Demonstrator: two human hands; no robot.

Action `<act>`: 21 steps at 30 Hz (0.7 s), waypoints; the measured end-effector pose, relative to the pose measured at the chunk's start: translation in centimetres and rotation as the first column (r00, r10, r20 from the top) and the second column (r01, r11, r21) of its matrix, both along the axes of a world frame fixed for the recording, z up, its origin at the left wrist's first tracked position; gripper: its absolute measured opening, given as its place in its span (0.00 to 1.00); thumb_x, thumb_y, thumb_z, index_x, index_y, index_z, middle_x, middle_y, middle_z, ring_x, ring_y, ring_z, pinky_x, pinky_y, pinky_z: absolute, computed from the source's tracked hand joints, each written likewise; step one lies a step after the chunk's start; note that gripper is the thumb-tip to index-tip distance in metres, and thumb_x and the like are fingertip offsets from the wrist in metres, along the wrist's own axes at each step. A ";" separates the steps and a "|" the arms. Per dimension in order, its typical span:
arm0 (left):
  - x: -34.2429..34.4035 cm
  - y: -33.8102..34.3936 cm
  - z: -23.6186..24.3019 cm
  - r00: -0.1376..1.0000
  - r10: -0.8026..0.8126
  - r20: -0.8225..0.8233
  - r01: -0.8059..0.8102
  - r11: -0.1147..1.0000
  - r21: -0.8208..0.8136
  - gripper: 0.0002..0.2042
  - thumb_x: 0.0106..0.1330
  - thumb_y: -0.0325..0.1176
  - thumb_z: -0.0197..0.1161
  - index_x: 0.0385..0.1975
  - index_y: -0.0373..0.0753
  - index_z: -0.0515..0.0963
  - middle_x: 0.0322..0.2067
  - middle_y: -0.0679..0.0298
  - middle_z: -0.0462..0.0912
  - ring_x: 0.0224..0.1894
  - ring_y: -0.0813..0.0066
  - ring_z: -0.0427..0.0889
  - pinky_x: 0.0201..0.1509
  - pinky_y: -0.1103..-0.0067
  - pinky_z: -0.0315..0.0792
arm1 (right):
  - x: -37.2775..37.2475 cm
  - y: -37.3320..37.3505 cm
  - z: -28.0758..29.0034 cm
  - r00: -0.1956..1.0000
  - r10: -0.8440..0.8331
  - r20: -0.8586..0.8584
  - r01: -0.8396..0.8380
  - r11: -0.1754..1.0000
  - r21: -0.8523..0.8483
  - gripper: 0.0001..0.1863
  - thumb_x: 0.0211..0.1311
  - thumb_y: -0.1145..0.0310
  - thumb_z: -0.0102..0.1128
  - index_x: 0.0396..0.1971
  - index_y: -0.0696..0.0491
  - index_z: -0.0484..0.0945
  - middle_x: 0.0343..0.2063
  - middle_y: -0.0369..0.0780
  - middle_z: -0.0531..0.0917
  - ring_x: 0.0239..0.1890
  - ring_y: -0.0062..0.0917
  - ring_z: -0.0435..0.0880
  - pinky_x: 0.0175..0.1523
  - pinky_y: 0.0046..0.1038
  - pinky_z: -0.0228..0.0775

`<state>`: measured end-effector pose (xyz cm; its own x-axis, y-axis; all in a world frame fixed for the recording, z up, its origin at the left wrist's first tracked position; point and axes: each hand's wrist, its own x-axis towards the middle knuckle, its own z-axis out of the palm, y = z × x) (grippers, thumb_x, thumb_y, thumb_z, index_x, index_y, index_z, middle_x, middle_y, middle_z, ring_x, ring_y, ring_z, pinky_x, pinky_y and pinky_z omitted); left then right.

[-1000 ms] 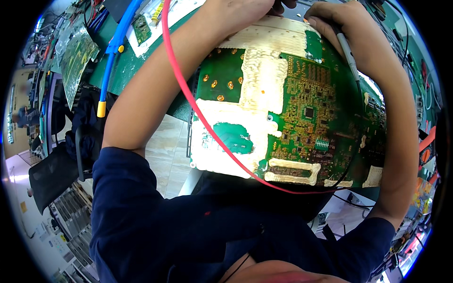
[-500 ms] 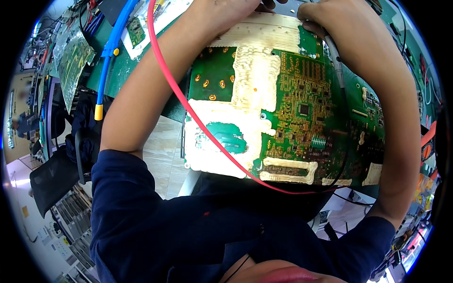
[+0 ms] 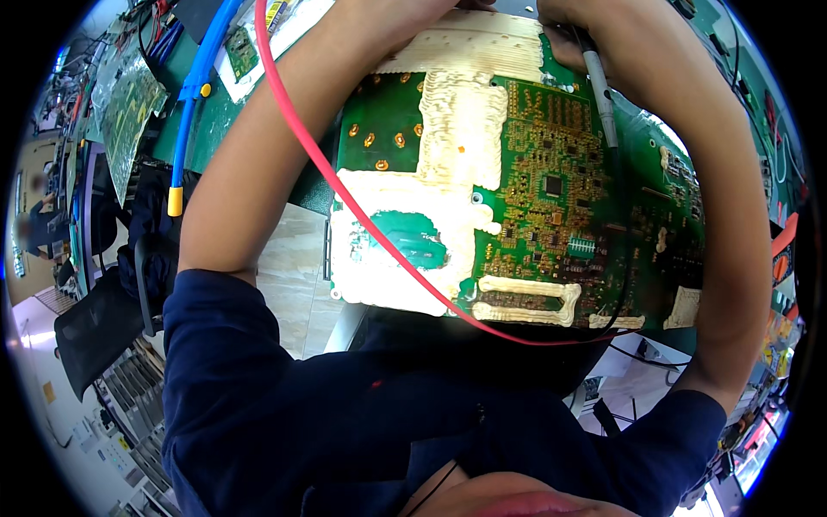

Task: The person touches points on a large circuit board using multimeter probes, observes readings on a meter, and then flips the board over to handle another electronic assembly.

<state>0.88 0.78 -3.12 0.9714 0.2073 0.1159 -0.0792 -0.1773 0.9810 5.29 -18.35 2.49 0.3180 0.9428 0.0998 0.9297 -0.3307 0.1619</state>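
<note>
Board [image 3: 564,185] between two forearms

The right hand [image 3: 607,30] has its grip closed around a grey pen-like tool [image 3: 600,99], whose dark cord [image 3: 626,246] trails over the board. The left hand [image 3: 413,13] lies at the far edge; its fingers are mostly cropped, so its grip cannot be told. The board's near edge lies just before the torso [image 3: 362,414], its left edge beside tiled floor [image 3: 293,271]. A red cable [image 3: 336,185] crosses in front. Leftward, green desk [image 3: 214,125] shows between forearm and blue hose [image 3: 194,90]; beyond, a clear bag [image 3: 121,172] contains a circuit panel [image 3: 133,103].
</note>
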 end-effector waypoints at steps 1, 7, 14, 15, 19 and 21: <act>0.0 0.0 0.0 1.000 -0.006 0.003 0.006 1.000 0.001 0.28 0.79 0.54 0.51 0.31 0.34 0.83 0.28 0.61 0.85 0.28 0.76 0.79 0.34 0.78 0.74 | 0.1 0.0 -0.1 1.000 0.002 0.003 -0.002 1.000 -0.013 0.02 0.47 0.75 0.64 0.19 0.52 0.81 0.20 0.43 0.83 0.29 0.42 0.84 0.36 0.40 0.75; -0.2 0.3 0.3 1.000 0.006 0.027 -0.006 0.999 0.033 0.27 0.79 0.54 0.51 0.31 0.33 0.83 0.28 0.61 0.85 0.28 0.76 0.79 0.34 0.78 0.74 | 0.7 0.2 0.3 0.997 0.025 -0.079 -0.027 0.999 -0.029 0.01 0.47 0.74 0.63 0.20 0.52 0.81 0.19 0.43 0.83 0.28 0.42 0.84 0.36 0.40 0.76; 0.3 0.3 -0.4 0.999 -0.025 0.046 0.024 1.000 0.014 0.28 0.79 0.54 0.51 0.31 0.33 0.83 0.27 0.60 0.85 0.27 0.76 0.79 0.34 0.78 0.74 | 1.5 -0.2 -0.7 0.998 -0.005 -0.059 0.003 0.999 -0.038 0.02 0.50 0.71 0.64 0.22 0.52 0.82 0.19 0.44 0.82 0.27 0.43 0.84 0.35 0.40 0.76; 0.2 0.3 -0.4 0.999 -0.018 0.039 0.017 1.000 0.013 0.28 0.79 0.54 0.52 0.31 0.33 0.83 0.27 0.60 0.85 0.27 0.76 0.79 0.34 0.78 0.74 | 0.7 -0.3 -0.4 1.000 -0.001 -0.031 0.000 1.000 -0.021 0.03 0.51 0.70 0.64 0.23 0.52 0.81 0.19 0.44 0.82 0.27 0.43 0.84 0.35 0.40 0.76; 0.3 0.4 -0.4 0.998 -0.024 0.054 0.023 1.000 0.018 0.28 0.79 0.54 0.51 0.31 0.33 0.83 0.27 0.60 0.85 0.26 0.76 0.79 0.34 0.78 0.74 | 1.1 -0.3 -0.7 1.000 -0.012 -0.001 0.012 0.999 -0.050 0.05 0.52 0.68 0.64 0.23 0.53 0.81 0.19 0.45 0.81 0.27 0.43 0.85 0.34 0.41 0.76; 0.2 0.4 -0.4 0.999 -0.020 0.047 0.019 1.000 0.019 0.28 0.79 0.54 0.51 0.31 0.32 0.83 0.27 0.60 0.85 0.27 0.76 0.79 0.34 0.78 0.74 | 1.2 -0.4 -0.8 1.000 0.004 -0.017 -0.004 0.999 -0.034 0.05 0.53 0.68 0.64 0.24 0.52 0.81 0.19 0.45 0.81 0.27 0.43 0.85 0.34 0.41 0.75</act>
